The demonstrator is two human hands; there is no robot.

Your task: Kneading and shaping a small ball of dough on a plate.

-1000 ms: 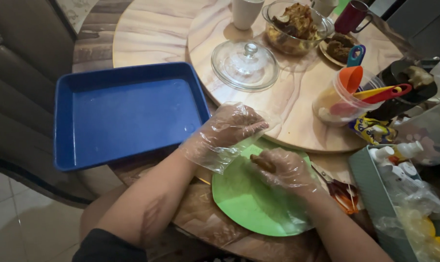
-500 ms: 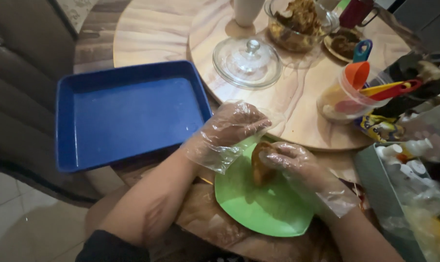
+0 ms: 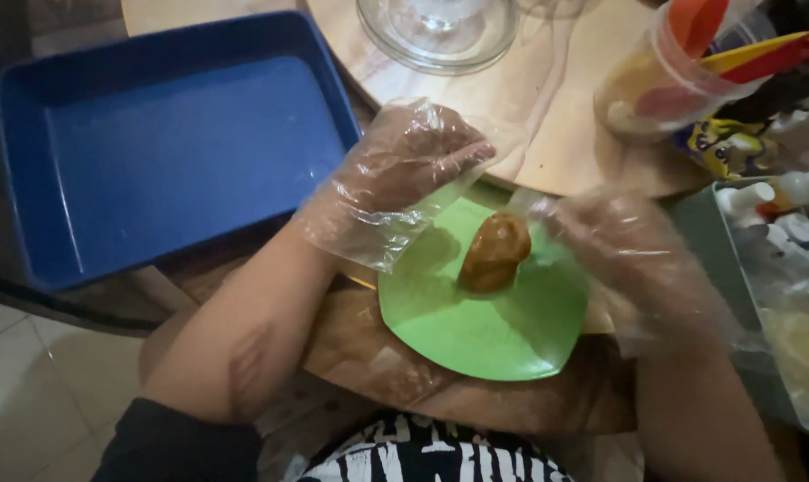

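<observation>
Cupping both gloved hands, left (image 3: 404, 165) and right (image 3: 632, 259) open, evenly around the brown dough lump (image 3: 494, 253) mid-frame on the green plate (image 3: 485, 326) would shape it best.

This looks like a home dining spot used for preparing food. A round wooden tabletop (image 3: 547, 134) with a raised turntable carries a glass lid (image 3: 436, 31), a plastic cup (image 3: 663, 76) stuffed with coloured utensils, and a blue baking tray (image 3: 168, 143). A green plate (image 3: 485, 326) holds a brown lump of food (image 3: 494, 253). Pale tiled floor (image 3: 29, 402) shows below.
</observation>
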